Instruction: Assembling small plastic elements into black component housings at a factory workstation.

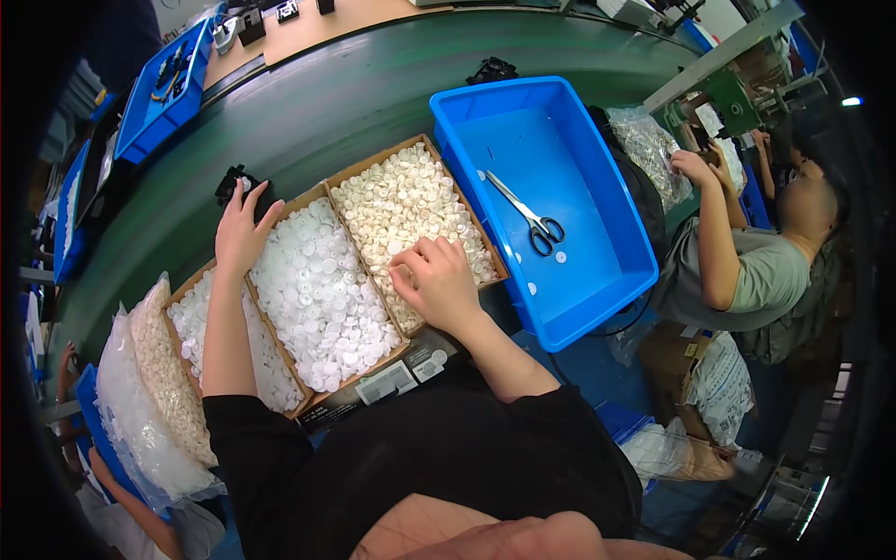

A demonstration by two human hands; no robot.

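A shallow cardboard box (326, 189) holds small round plastic pieces in three compartments. White pieces (196, 303) fill the left one, translucent white pieces (317, 289) the middle one and cream pieces (401, 191) the right one. My left hand (241, 233) reaches past the box's far edge, fingers stretched and apart, fingertips at a small black part (229, 187) on the green belt. A small white spot shows at those fingertips. Curled over the cream pieces, my right hand (437, 280) has its fingertips drawn together; whatever they pinch is hidden.
A blue bin (583, 205) with scissors (527, 215) and a few loose pieces stands right of the box. Another black part (492, 70) lies on the green belt (373, 84). Plastic bags of pieces (154, 401) sit at left. A co-worker (737, 252) works at right.
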